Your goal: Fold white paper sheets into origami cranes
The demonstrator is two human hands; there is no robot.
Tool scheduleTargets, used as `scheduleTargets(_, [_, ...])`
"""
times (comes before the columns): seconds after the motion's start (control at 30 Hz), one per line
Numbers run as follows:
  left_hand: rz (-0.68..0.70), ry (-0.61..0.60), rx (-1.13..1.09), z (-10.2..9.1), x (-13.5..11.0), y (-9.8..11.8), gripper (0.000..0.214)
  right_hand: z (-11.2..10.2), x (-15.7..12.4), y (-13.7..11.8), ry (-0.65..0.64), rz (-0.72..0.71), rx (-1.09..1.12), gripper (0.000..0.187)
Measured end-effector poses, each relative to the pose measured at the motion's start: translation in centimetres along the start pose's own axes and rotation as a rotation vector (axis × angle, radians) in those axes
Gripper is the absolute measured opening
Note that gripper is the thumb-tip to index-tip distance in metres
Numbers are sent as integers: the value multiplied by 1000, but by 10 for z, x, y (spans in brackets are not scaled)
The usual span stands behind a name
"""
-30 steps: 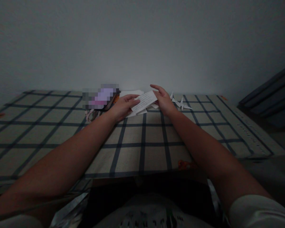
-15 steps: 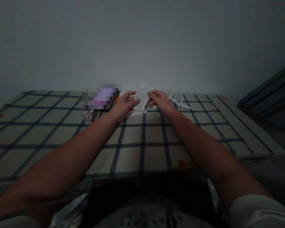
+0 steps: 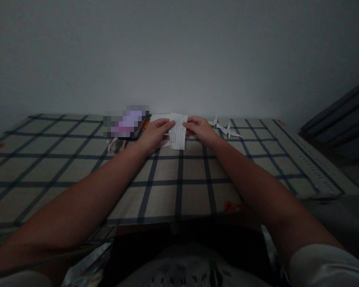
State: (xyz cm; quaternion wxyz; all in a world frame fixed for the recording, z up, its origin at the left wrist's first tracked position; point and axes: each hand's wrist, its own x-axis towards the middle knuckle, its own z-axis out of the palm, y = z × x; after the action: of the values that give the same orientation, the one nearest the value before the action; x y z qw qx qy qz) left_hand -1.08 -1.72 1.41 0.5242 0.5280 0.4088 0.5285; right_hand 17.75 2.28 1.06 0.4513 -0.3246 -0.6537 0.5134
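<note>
Between my hands is a piece of printed paper [image 3: 177,133], white with rows of small text and held nearly upright. My left hand [image 3: 156,133] pinches its left edge, thumb on the near face. My right hand [image 3: 200,129] grips the upper right edge between thumb and fingers. Behind and below the left hand, more white paper [image 3: 159,117] lies on the table. Just right of my right hand sit folded paper cranes [image 3: 228,130], white and pointed. Fingers behind the held paper are hidden.
A checked cloth [image 3: 194,171] covers the table, which meets a plain wall [image 3: 179,56] at the back. A blurred-out purple item [image 3: 128,122] with a pale strap [image 3: 112,145] lies left of my left hand. Orange patches [image 3: 231,206] mark the cloth.
The printed paper has turned from a slant to nearly straight and come slightly lower. My left thumb has moved up along its edge; both hands stay in about the same place.
</note>
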Motion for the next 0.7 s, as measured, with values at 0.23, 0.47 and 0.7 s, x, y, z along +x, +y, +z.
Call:
scheduleTargets(0.23, [-27, -22, -100, 3, 0, -2, 34, 3, -1, -3, 22, 24, 114, 15])
scheduleTargets(0.47, [-17, 22, -24, 1, 3, -7, 32, 2, 0, -2, 48, 54, 81, 12])
scheduleTargets(0.7, [22, 56, 76, 1, 0, -3, 33, 1, 0, -1, 4, 72, 66, 12])
